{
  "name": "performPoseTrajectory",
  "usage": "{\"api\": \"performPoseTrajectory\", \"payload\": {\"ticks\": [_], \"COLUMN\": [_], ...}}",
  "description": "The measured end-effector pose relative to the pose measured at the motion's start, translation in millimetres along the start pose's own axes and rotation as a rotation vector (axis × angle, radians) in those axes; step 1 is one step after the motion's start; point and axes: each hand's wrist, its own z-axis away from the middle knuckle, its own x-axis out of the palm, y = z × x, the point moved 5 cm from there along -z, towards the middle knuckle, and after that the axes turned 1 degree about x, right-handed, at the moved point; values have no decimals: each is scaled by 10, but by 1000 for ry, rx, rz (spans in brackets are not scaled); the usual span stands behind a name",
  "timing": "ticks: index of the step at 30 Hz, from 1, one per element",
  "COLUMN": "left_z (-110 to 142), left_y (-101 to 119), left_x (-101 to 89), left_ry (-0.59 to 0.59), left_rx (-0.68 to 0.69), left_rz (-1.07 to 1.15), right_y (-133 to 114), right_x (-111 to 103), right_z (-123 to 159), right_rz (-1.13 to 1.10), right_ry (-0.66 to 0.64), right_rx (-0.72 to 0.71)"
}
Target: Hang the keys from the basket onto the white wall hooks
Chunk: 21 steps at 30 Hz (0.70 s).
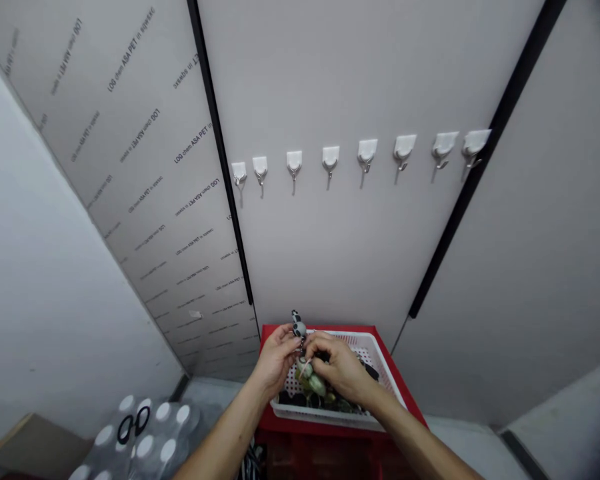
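While both forearms reach in from the bottom of the view, the left hand (276,359) has its grip closed, thumb against fingers, on a small black-and-grey charm (299,329) that stands up above the fingertips. The right hand (341,365) is just beside it, its thumb and forefinger brought together near a short chain (303,347) under the charm; what, if anything, they pinch is hidden, so I cannot tell. The charm is above the far left part of a white plastic basket (383,368). Just below the fingers are pale green figures (317,385), over dark items (300,400) in the basket; whether these figures hang from the chain is unclear. The basket rests on a red surface (414,407), close to a pale wall panel (340,267). Across that panel, well above the hands, runs a row of white adhesive hooks (331,157) with metal prongs. On the left is a panel printed with repeated lettering (145,167), and at lower left a wrapped pack of white-capped bottles (145,445) near a brown carton (35,450).
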Motion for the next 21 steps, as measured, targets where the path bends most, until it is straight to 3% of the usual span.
{"api": "performPoseTrajectory", "payload": {"ticks": [4, 11, 18, 21], "left_z": [-8, -16, -14, -16], "left_y": [27, 179, 321, 362], "left_x": [32, 99, 216, 250], "left_ry": [-16, 62, 35, 28], "left_rx": [13, 48, 73, 73], "left_rz": [-7, 52, 94, 107], "right_y": [-13, 94, 217, 178], "right_x": [-10, -34, -47, -28], "right_z": [-11, -13, -36, -47], "right_rz": [9, -20, -271, -281], "right_ry": [3, 34, 69, 1], "right_rx": [12, 111, 230, 238]}}
